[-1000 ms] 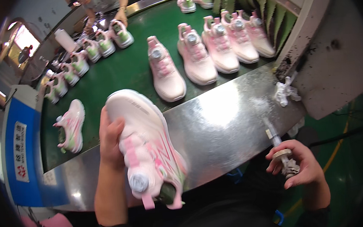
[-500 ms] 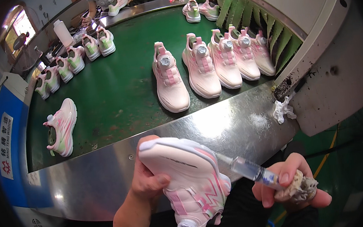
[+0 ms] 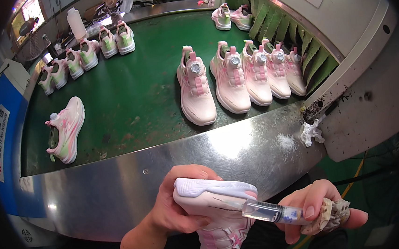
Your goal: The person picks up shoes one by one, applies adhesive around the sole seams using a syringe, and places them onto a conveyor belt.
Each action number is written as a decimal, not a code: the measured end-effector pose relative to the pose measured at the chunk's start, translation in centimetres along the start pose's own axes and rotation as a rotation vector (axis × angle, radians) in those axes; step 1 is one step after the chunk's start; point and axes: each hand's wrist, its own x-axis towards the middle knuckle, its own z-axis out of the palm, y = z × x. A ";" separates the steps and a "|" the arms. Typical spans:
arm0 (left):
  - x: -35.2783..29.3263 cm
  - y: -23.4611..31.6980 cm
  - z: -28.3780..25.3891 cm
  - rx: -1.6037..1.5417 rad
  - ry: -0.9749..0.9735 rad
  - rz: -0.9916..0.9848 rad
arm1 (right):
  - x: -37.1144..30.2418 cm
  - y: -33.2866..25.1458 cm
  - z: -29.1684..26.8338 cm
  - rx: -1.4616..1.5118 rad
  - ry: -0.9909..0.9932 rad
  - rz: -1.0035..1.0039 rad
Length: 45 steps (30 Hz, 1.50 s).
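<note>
Steel ledge (image 3: 111, 192), shoe (image 3: 219, 220) in left grip (image 3: 169, 208)

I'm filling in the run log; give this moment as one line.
left hand: holding pink-white shoe | right hand: holding syringe and crumpled wad | syringe tip: near shoe's sole edge, contact unclear | green belt: other shoes

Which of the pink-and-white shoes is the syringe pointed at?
The shoe in the left hand: the syringe in the right hand points at it near the sole. The shoes beyond rest on the green belt.
</note>
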 end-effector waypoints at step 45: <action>1.1 -0.5 -2.0 -0.163 0.210 -0.263 | -6.5 4.6 -3.0 0.122 0.244 0.060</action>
